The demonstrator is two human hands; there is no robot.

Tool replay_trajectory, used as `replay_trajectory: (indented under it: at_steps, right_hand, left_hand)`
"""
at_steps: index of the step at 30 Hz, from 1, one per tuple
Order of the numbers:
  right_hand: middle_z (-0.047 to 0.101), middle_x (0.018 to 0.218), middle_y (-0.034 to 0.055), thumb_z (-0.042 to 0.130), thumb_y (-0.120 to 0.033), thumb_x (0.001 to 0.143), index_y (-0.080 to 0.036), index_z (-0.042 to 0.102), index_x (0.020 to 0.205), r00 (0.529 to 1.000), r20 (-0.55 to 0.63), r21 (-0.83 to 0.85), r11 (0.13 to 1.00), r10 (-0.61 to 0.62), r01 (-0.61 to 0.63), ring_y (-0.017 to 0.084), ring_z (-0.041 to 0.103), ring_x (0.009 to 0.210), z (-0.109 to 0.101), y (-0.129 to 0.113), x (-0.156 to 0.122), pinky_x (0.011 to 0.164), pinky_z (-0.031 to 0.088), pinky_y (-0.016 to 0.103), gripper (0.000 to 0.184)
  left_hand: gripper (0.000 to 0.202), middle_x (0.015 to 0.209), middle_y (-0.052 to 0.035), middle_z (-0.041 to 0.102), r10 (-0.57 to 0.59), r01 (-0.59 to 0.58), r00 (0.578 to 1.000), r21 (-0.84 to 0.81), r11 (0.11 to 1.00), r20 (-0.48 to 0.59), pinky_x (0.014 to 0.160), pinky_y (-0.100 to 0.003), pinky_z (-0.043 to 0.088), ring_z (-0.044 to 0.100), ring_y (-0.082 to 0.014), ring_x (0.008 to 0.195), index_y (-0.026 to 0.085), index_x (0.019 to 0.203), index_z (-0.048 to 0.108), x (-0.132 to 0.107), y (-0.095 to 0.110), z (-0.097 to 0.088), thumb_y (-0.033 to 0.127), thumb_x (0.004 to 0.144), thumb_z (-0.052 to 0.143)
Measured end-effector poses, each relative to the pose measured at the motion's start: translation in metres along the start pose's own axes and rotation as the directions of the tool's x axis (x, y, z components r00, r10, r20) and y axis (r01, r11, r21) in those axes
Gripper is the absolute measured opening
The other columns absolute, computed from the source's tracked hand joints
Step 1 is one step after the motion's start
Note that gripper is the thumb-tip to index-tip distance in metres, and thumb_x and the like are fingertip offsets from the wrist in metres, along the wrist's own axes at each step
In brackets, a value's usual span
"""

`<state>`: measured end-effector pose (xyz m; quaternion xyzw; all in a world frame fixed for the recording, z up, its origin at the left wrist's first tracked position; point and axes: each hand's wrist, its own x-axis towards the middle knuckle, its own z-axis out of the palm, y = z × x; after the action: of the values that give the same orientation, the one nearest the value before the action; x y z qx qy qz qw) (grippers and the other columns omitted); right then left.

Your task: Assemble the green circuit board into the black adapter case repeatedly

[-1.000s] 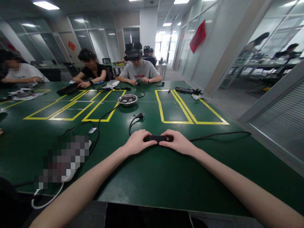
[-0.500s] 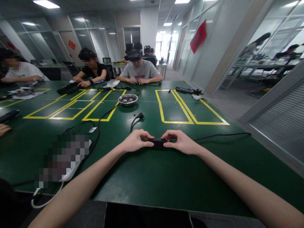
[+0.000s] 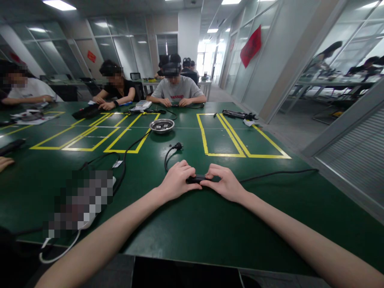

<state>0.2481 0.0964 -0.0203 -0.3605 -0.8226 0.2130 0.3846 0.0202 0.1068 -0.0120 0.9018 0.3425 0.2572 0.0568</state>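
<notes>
A small black power adapter (image 3: 197, 179) is held just above or on the green table, between my two hands. My left hand (image 3: 177, 182) grips its left part, thumb along the near side and fingers over the far side. From the right, my right hand (image 3: 227, 183) pinches the other end between thumb and fingers. A black cord with a plug (image 3: 179, 146) curves out beyond my left hand. To the right of my right hand, a thin black cable (image 3: 279, 173) runs toward the table's right edge. My fingers cover both ends of the adapter.
A metal bowl (image 3: 162, 126) with small metal parts stands ahead. At left lies a white-edged, pixelated object (image 3: 93, 216) beside black cables. Yellow tape (image 3: 225, 155) marks the green table (image 3: 192, 236). A folded black tripod-like object (image 3: 238, 115) lies far right. Several people sit across.
My left hand has shifted right along the adapter, bringing my hands closer together. The adapter looks turned and shows a narrower side. My right hand has moved slightly left.
</notes>
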Motion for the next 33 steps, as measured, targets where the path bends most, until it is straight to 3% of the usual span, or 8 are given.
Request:
replay_trajectory:
  at_steps: [3, 6, 11, 16, 21, 26, 30, 33]
  right_hand:
    - [0.060, 0.075, 0.0023, 0.063, -0.044, 0.097, -0.021, 0.054, 0.068, 0.999, -0.017, 0.016, 0.999, 0.043, -0.043, 0.018, 0.057, 0.070, 0.000, 0.000, 0.000, 0.066, 0.042, 0.032, 0.038]
    - [0.060, 0.069, 0.0011, 0.059, -0.047, 0.097, -0.021, 0.052, 0.067, 0.990, -0.007, 0.026, 0.990, 0.140, -0.140, 0.018, 0.055, 0.067, 0.000, 0.001, 0.001, 0.065, 0.040, 0.031, 0.040]
    - [0.057, 0.068, -0.0010, 0.060, -0.055, 0.092, -0.021, 0.055, 0.073, 0.948, 0.069, 0.153, 0.935, 0.312, -0.319, 0.016, 0.052, 0.064, -0.001, 0.004, 0.002, 0.060, 0.041, 0.028, 0.039]
    - [0.054, 0.067, -0.0029, 0.058, -0.059, 0.092, -0.021, 0.054, 0.078, 0.931, 0.153, 0.221, 0.906, 0.333, -0.360, 0.015, 0.051, 0.063, -0.005, 0.001, 0.004, 0.061, 0.041, 0.028, 0.041]
    - [0.065, 0.077, 0.0010, 0.046, -0.047, 0.101, -0.021, 0.059, 0.085, 0.945, 0.226, 0.067, 0.964, 0.235, -0.256, 0.017, 0.059, 0.071, -0.017, -0.008, 0.000, 0.067, 0.045, 0.029, 0.033]
    - [0.076, 0.107, 0.0078, 0.065, -0.042, 0.093, -0.021, 0.064, 0.120, 0.935, 0.353, -0.112, 0.993, 0.014, 0.028, 0.023, 0.072, 0.090, -0.024, -0.013, -0.005, 0.079, 0.054, 0.033, 0.034]
    - [0.078, 0.106, 0.0135, 0.053, -0.037, 0.101, -0.019, 0.065, 0.126, 0.944, 0.307, -0.319, 0.921, -0.125, 0.225, 0.028, 0.075, 0.093, -0.023, -0.003, -0.006, 0.083, 0.057, 0.039, 0.033]
    - [0.077, 0.113, 0.0146, 0.054, -0.040, 0.100, -0.020, 0.065, 0.127, 0.987, 0.122, -0.323, 0.936, -0.106, 0.140, 0.030, 0.075, 0.098, -0.028, 0.016, -0.003, 0.086, 0.059, 0.042, 0.035]
  left_hand:
    - [0.041, 0.100, -0.0067, 0.073, 0.049, -0.050, 0.997, 0.017, 0.999, 0.051, 0.084, -0.036, 0.049, 0.064, -0.0246, 0.097, 0.020, 0.112, 0.066, -0.003, -0.002, 0.001, 0.052, 0.088, 0.077]
    - [0.056, 0.118, -0.0099, 0.072, 0.126, -0.132, 0.987, 0.062, 0.989, 0.099, 0.090, -0.038, 0.050, 0.067, -0.0257, 0.104, 0.020, 0.136, 0.057, -0.006, -0.003, 0.005, 0.050, 0.091, 0.074]
    - [0.033, 0.117, -0.0099, 0.073, 0.230, -0.240, 0.968, 0.101, 0.966, 0.096, 0.087, -0.035, 0.050, 0.069, -0.0242, 0.103, 0.017, 0.121, 0.062, -0.005, -0.006, 0.004, 0.037, 0.095, 0.069]
    - [0.027, 0.124, -0.0111, 0.072, 0.317, -0.338, 0.936, 0.140, 0.931, 0.151, 0.089, -0.037, 0.048, 0.065, -0.0250, 0.106, 0.017, 0.121, 0.062, -0.004, -0.005, -0.007, 0.027, 0.096, 0.062]
    - [0.026, 0.110, -0.0101, 0.075, 0.285, -0.299, 0.949, 0.096, 0.950, 0.137, 0.086, -0.036, 0.047, 0.065, -0.0237, 0.100, 0.016, 0.116, 0.065, -0.006, -0.002, -0.009, 0.036, 0.102, 0.056]
    - [0.029, 0.095, -0.0073, 0.072, 0.148, -0.152, 0.981, 0.019, 0.988, 0.129, 0.082, -0.034, 0.050, 0.067, -0.0217, 0.087, 0.018, 0.111, 0.069, -0.007, -0.001, -0.008, 0.044, 0.099, 0.060]
    - [0.036, 0.118, -0.0114, 0.072, 0.114, -0.113, 0.993, -0.043, 0.993, 0.021, 0.097, -0.040, 0.051, 0.066, -0.0259, 0.111, 0.020, 0.130, 0.064, -0.007, -0.001, -0.007, 0.040, 0.100, 0.060]
    - [0.050, 0.149, -0.0150, 0.058, 0.145, -0.144, 0.984, 0.022, 0.989, -0.103, 0.115, -0.051, 0.040, 0.052, -0.0302, 0.137, 0.021, 0.147, 0.052, -0.008, -0.002, -0.007, 0.032, 0.100, 0.059]
